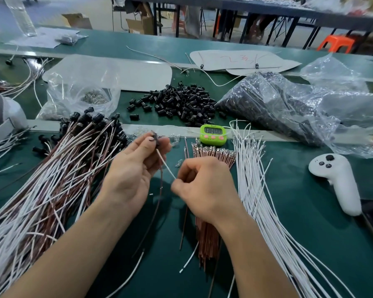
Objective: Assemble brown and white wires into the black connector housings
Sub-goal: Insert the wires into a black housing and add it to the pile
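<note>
My left hand (134, 175) pinches a small black connector housing (155, 137) between thumb and fingertips, above the green mat. A white wire (165, 166) runs from the housing down to my right hand (200, 188), which pinches it with curled fingers. A brown wire (160, 190) hangs from the housing between both hands. Loose brown wires (211, 155) lie bundled just behind my right hand, loose white wires (256, 190) to their right. A heap of empty black housings (181, 102) sits further back. Finished assemblies (58, 168) are piled at the left.
A green timer (212, 134) stands behind the brown bundle. A white handheld controller (336, 181) lies at the right. Clear plastic bags, one (278, 108) full of black housings and one (82, 97) with metal parts, sit at the back. A white paper sheet (241, 61) lies beyond.
</note>
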`<state>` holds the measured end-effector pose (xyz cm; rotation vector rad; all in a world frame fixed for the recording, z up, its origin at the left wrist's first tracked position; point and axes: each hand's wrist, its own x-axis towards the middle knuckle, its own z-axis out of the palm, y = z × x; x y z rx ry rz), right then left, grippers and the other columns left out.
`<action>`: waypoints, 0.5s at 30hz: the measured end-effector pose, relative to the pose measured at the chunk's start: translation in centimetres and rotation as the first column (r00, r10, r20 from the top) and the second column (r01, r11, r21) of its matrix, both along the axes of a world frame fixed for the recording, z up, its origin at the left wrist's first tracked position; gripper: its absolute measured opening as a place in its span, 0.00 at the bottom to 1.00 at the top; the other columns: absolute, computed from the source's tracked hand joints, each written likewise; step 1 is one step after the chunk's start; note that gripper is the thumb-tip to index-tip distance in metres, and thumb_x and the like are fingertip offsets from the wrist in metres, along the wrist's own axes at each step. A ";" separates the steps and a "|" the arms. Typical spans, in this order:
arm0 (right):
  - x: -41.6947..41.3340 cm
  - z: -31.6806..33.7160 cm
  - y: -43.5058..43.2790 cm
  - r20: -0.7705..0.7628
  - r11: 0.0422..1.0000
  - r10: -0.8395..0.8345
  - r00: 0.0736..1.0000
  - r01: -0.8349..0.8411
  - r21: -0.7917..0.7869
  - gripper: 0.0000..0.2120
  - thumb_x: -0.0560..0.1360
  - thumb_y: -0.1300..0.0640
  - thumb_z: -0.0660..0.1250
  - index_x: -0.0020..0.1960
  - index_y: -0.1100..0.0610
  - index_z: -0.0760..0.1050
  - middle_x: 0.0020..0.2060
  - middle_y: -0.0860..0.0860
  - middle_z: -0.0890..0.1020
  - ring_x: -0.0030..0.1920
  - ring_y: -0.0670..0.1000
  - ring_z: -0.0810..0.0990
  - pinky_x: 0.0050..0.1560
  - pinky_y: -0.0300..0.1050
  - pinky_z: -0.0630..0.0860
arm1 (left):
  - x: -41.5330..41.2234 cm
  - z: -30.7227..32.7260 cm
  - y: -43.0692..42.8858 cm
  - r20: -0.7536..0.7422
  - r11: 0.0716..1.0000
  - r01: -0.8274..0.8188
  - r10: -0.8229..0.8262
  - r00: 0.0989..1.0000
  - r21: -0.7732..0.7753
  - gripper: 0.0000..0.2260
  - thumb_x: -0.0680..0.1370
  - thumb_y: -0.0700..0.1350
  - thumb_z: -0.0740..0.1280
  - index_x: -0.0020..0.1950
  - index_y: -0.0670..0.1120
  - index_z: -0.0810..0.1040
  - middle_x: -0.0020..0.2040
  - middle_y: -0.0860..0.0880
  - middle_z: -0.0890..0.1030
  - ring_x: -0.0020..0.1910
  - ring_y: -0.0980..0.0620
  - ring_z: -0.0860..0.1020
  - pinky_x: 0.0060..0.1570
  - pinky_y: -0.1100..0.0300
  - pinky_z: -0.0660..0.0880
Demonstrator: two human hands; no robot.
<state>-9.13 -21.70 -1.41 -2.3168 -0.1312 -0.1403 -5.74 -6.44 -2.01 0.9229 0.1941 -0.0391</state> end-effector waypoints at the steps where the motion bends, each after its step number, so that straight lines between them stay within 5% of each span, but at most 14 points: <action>1: -0.1 0.2 -0.2 -0.030 1.000 0.014 0.999 -0.015 -0.026 0.06 0.66 0.51 0.75 0.34 0.51 0.79 0.27 0.42 0.80 0.30 0.43 0.78 0.32 0.37 0.75 | 0.3 0.1 0.6 0.002 0.999 -0.034 0.034 0.999 -0.035 0.09 0.82 0.41 0.63 0.59 0.42 0.79 0.48 0.47 0.87 0.50 0.52 0.86 0.43 0.63 0.81; 7: 0.0 1.6 -2.2 -0.029 0.988 -0.092 0.995 0.088 -0.126 0.07 0.63 0.50 0.70 0.33 0.54 0.76 0.26 0.45 0.78 0.28 0.45 0.75 0.30 0.42 0.73 | 1.3 1.3 3.7 -0.062 0.952 -0.177 0.166 0.984 -0.250 0.09 0.83 0.43 0.63 0.52 0.42 0.82 0.46 0.49 0.88 0.50 0.53 0.86 0.42 0.66 0.80; 11: 0.2 2.2 -4.3 0.032 0.909 -0.337 0.941 0.334 -0.249 0.09 0.63 0.52 0.69 0.30 0.56 0.74 0.21 0.47 0.74 0.28 0.48 0.74 0.30 0.40 0.67 | 1.7 1.4 4.4 -0.061 0.952 -0.222 0.214 0.975 -0.210 0.09 0.84 0.42 0.62 0.50 0.43 0.81 0.45 0.50 0.88 0.51 0.54 0.86 0.48 0.64 0.81; 15: 0.5 2.3 -5.5 -0.001 0.786 -0.541 0.841 0.506 -0.355 0.08 0.66 0.56 0.69 0.30 0.56 0.73 0.24 0.48 0.74 0.30 0.49 0.71 0.45 0.49 0.65 | 1.7 1.0 4.5 -0.028 0.976 -0.190 0.188 0.982 -0.107 0.07 0.84 0.43 0.62 0.54 0.45 0.80 0.46 0.51 0.88 0.51 0.54 0.86 0.46 0.64 0.81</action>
